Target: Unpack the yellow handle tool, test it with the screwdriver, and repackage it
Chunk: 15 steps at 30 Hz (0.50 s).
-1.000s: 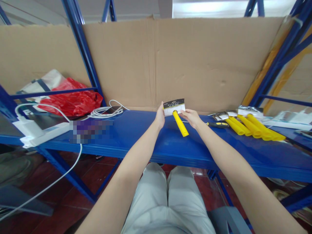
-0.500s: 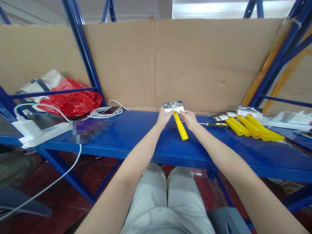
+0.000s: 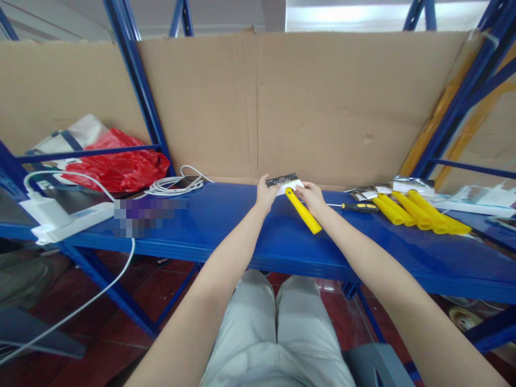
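Between my hands is a scraper with a yellow handle (image 3: pixel 304 212) and a wide head in black-and-white wrapping (image 3: pixel 282 179). My left hand (image 3: pixel 266 194) grips the left end of the head, thumb on top. At the right end, the fingers of my right hand (image 3: pixel 310 196) are closed on the head close to the handle. The handle slants down to the right, toward my right wrist. Just right of that hand, a screwdriver with a black and yellow grip (image 3: pixel 360 207) lies on the blue shelf (image 3: pixel 226 220), its shaft pointing left.
Several more yellow-handled scrapers (image 3: pixel 417 210) lie in a row on the right. On the left are a white power strip (image 3: pixel 80 219), a coiled white cable (image 3: pixel 173 185) and a red plastic bag (image 3: pixel 121 164). A cardboard panel (image 3: pixel 322 107) stands behind the shelf.
The scraper has tilted and turned a little, so the black label on its head shows more clearly. Its handle end has swung right. Both hands keep hold of it.
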### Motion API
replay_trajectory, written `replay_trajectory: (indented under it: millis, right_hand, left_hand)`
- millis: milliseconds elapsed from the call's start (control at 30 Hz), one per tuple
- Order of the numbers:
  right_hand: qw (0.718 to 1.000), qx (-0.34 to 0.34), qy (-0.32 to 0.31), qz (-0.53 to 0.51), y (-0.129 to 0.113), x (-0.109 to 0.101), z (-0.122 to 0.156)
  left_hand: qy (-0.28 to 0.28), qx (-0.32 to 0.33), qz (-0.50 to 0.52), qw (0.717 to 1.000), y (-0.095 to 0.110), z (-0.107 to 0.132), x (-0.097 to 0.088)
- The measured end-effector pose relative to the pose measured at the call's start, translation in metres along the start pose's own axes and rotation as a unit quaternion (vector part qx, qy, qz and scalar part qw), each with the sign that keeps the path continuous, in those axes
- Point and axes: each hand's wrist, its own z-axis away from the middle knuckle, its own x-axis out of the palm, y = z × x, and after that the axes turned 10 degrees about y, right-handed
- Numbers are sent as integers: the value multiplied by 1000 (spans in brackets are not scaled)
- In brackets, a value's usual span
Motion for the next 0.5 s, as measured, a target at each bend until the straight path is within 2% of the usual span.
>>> replay_trajectory:
  millis: [33,100,167,233,333,433,500]
  right_hand:
    - [999,-26,16,31,1,-1,-2]
    - [986,-119,41,111,1,-4,-5]
    - [949,-240,36,200,-2,-6,-2]
    - [902,-328,4,281,-8,-7,6]
    - [829,-367,-70,416,-17,-3,23]
    - [741,-353,-152,551,-21,1,40]
    - [704,-341,-175,598,-21,2,46]
  left_hand:
    - [-2,-15,-5,1000,0,0,0]
    - [0,-34,-17,999,-1,0,-1]
    - [15,-35,-26,999,-2,-1,-2]
    - [34,-32,-28,999,-3,-2,-4]
    - [48,-37,-22,998,-5,-4,-6]
    - [62,-52,-26,996,-5,-4,-5]
    - [76,-60,-44,994,-4,-3,-4]
